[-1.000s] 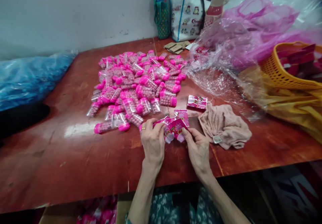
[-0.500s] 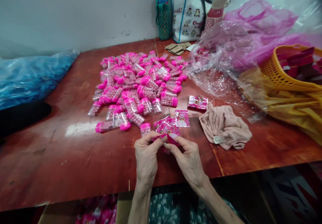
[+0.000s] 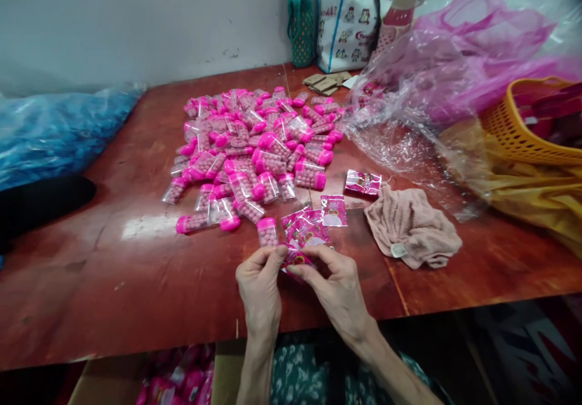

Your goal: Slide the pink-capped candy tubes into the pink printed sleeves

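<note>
Pink wrapper (image 3: 296, 262) held between both hands above the table (image 3: 159, 308), just this side of the loose wrappers (image 3: 304, 228). Left hand (image 3: 260, 290) pinches one side, right hand (image 3: 343, 290) the other (contents, if any, hidden). Film looks thin: uneven pulling could tear it. Lone pink-capped bottle (image 3: 267, 234) sits just beyond the left fingers; a stray knuckle could knock it askew.

At centre, bottles (image 3: 269, 162) are capped in pink; below them, packets (image 3: 307, 229) are printed in magenta and white. At top, a white, figure-printed bag (image 3: 346, 28) is trimmed in blue.
</note>
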Available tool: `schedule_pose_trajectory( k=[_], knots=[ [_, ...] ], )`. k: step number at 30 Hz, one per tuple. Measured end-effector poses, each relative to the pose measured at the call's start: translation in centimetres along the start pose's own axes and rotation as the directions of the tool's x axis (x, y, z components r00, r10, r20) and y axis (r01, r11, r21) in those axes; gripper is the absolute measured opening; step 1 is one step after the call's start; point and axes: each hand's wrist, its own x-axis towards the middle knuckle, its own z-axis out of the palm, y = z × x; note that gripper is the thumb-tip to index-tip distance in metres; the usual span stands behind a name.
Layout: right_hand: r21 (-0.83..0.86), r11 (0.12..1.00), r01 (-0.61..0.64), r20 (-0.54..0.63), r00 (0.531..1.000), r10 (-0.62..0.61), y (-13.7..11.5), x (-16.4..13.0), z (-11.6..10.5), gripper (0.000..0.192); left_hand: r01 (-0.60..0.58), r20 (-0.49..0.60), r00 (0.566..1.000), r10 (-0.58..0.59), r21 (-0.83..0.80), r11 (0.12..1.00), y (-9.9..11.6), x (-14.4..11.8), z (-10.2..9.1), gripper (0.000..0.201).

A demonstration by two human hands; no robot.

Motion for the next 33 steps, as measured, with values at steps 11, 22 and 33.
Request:
schedule_pose_trajectory(
  k=[11,22,33],
  knots=[
    [-0.155,0.962,0.225,-0.004,0.974,-0.228,0.9,0.0,0.3,0.017,0.296,0.172,0.948,-0.267,-0.175,0.939,1.5,-0.1,-1.3,0.024],
    [-0.155,0.927,0.343,0.209,0.928,-0.308,1.6,0.4,-0.6,0.019,0.393,0.376,0.85,-0.368,0.013,0.92,2.7,0.4,-3.7,0.026],
    [-0.227,0.9,0.372,0.46,0.856,-0.237,1.9,0.5,-1.7,0.023,-0.127,0.455,0.89,-0.032,0.314,0.941,3.0,0.5,-4.6,0.014]
  ],
)
